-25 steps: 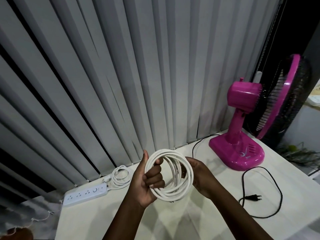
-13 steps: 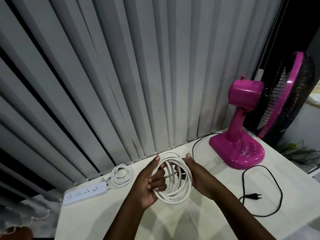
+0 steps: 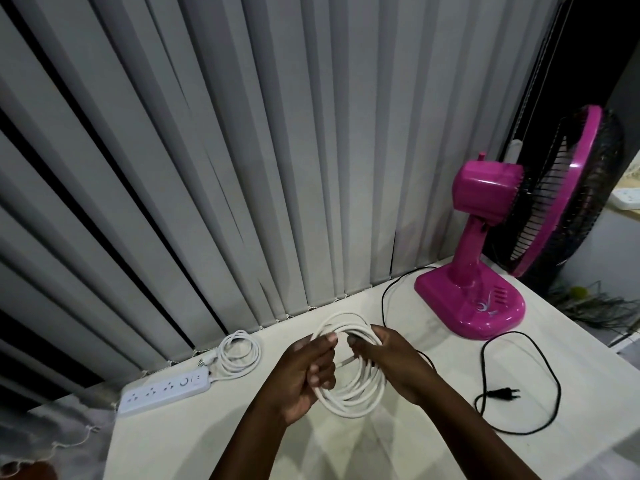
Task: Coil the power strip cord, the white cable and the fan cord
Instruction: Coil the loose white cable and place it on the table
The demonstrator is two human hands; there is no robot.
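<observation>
A coil of white cable (image 3: 349, 400) is held just above the white table (image 3: 433, 441), between both hands. My left hand (image 3: 304, 375) grips its left side and my right hand (image 3: 394, 362) grips its right side. The white power strip (image 3: 162, 393) lies at the table's left edge, its cord (image 3: 239, 355) wound in a small coil beside it. The pink fan (image 3: 485, 271) stands at the back right. Its black cord (image 3: 519, 386) runs loose over the table to a plug (image 3: 502, 393) on the right.
Grey vertical blinds (image 3: 242, 168) hang right behind the table. A dark surface lies beyond the table's left edge. Green foliage (image 3: 595, 303) and a second white strip (image 3: 627, 197) sit off the right side.
Both hands have lowered the white coil toward the table and tipped it flatter. My left thumb, raised before, now rests on the coil.
</observation>
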